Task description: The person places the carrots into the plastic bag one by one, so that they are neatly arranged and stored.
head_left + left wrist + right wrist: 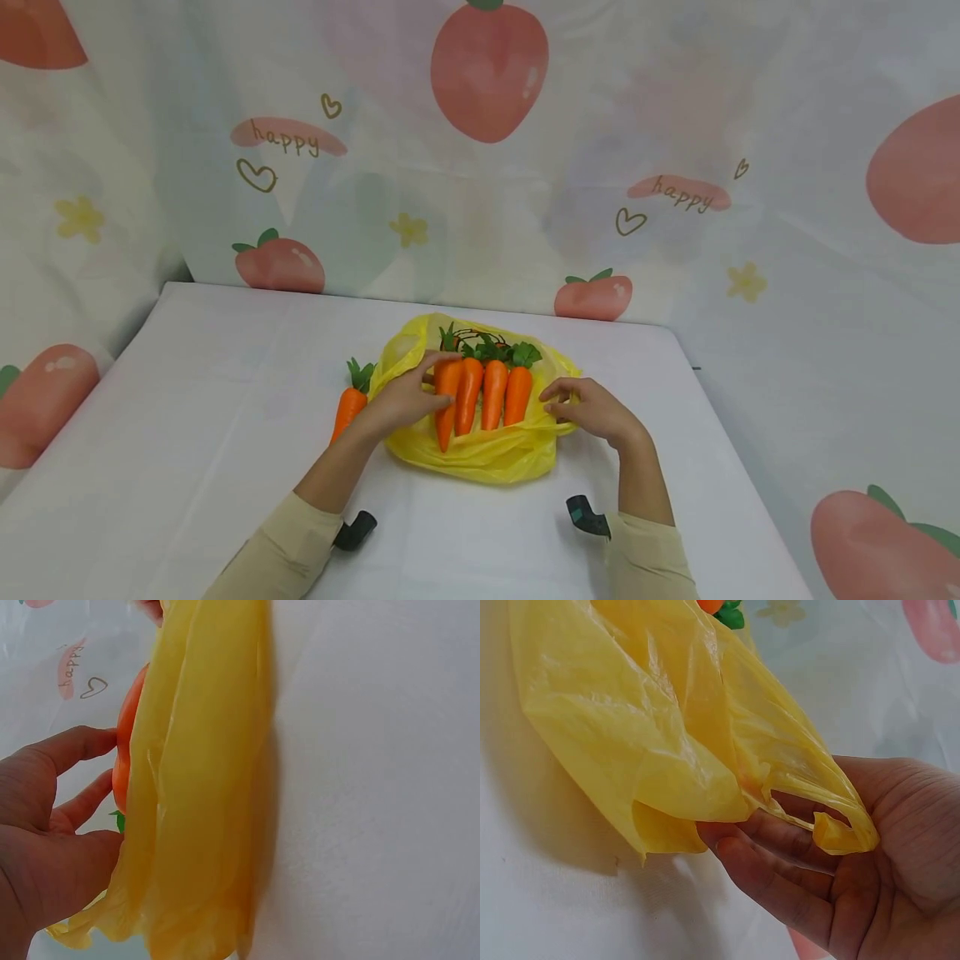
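Observation:
A yellow plastic bag lies with its mouth spread, and several orange carrots with green leafy tops rest side by side in it. My left hand pinches the leftmost carrot between thumb and fingers, over the bag's left edge. In the left wrist view, the fingertips meet an orange carrot behind the yellow plastic. My right hand holds the bag's right side. Seen from the right wrist, a handle loop runs over the curled fingers. Another carrot lies outside the bag, left of my left hand.
A white cloth covers the table. Printed curtains stand behind it and at both sides. Black wrist-worn devices stick out from both sleeves near the tabletop.

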`<state>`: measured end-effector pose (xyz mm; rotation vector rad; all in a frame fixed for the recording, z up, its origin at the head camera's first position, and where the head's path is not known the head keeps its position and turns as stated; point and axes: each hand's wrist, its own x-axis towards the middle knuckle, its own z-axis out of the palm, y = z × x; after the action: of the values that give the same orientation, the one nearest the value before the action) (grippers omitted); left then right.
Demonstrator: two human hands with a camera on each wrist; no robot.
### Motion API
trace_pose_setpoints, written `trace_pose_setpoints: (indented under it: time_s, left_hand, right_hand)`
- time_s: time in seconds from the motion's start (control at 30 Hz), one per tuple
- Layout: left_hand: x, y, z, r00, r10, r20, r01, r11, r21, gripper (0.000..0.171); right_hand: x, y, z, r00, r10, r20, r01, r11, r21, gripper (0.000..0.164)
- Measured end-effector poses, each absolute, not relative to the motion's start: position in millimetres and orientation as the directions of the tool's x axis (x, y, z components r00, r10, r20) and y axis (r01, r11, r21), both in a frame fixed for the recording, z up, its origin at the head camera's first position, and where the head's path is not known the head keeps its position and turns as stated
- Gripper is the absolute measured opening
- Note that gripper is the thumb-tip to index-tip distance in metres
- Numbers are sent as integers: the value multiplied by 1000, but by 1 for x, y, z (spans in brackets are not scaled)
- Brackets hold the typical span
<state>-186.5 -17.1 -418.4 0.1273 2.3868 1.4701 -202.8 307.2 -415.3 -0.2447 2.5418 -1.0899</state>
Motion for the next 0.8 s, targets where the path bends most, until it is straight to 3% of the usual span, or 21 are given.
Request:
trace_pose_setpoints:
  time_s: [0.5,0.8]
  left_hand:
    - [-195,-16,-425,-932,244,-266,-130,461,878,62]
    - [-196,-17,-431,-930,271,-250,-139,371,918,62]
  right_hand:
    - [-202,306,-416,-919,-295,-262,-13,685,-728,13]
    - [-202,306,-417,-920,-293,-262,-10,684,-729,13]
